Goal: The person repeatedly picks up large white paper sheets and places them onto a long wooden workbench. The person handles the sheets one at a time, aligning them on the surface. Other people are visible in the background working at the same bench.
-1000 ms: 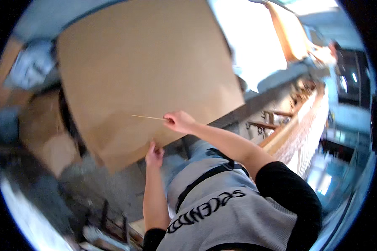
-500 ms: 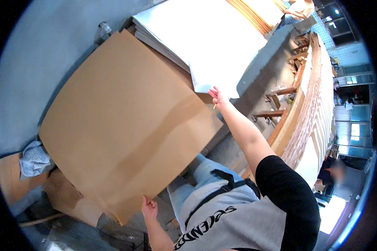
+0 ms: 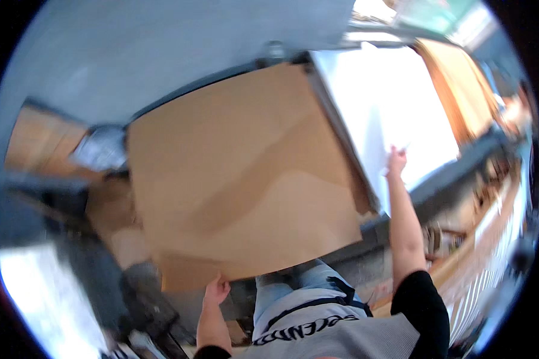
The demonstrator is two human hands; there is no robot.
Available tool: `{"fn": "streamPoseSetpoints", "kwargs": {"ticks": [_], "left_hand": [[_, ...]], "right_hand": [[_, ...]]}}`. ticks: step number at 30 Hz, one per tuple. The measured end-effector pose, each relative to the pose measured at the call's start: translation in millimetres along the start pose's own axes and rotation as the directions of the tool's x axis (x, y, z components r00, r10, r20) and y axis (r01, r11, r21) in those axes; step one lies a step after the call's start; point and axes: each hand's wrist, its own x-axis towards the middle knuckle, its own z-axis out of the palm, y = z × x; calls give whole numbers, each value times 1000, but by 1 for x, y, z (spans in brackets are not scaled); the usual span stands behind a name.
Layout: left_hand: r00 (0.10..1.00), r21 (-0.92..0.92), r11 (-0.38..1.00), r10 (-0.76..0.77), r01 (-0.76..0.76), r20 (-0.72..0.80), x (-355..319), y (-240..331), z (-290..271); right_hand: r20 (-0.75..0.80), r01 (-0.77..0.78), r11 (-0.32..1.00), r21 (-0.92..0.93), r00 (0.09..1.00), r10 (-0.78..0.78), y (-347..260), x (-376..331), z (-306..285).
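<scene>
A large brown paperboard sheet (image 3: pixel 245 167) lies flat in front of me, a soft shadow across it. At its near edge my left hand (image 3: pixel 217 290) is closed, the fingertips pinching or pressing the rim. My right hand (image 3: pixel 396 160) is stretched out over a stack of white sheets (image 3: pixel 413 96) on the right. Its fingers look curled against the top white sheet, which shows a bend beside the hand. Blur and glare hide what those fingers hold, if anything.
Brown sheets (image 3: pixel 461 90) are stacked beyond the white ones. A grey cloth (image 3: pixel 105 148) and brown boards (image 3: pixel 42 140) lie on the left, with a torn brown carton (image 3: pixel 114 209) below. A wall (image 3: pixel 179 54) runs behind. A long wooden frame (image 3: pixel 491 224) stands at the right.
My view has turned, so the wall and stacks sit differently. My right hand has gone from the white stack's near corner to over its surface. My left hand stays at the brown sheet's near edge.
</scene>
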Motion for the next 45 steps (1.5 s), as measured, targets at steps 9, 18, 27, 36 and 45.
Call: {"fn": "streamPoseSetpoints", "kwargs": {"ticks": [9, 18, 27, 36, 45], "left_hand": [[991, -28, 997, 80, -77, 110, -3, -13, -3], [972, -88, 985, 162, -148, 172, 35, -32, -10], [950, -109, 984, 166, -142, 266, 27, -28, -10], [971, -10, 997, 79, -79, 225, 31, -22, -11], [941, 15, 992, 116, -128, 318, 28, -17, -13]], "right_hand": [[572, 984, 46, 171, -61, -818, -183, -223, 40], [560, 721, -255, 645, -673, -483, -115, -436, 72], [755, 748, -108, 655, -644, 123, -54, -490, 78], [884, 835, 426, 349, -444, 147, -33, -443, 67], [924, 638, 745, -196, -133, 357, -54, -372, 38]]}}
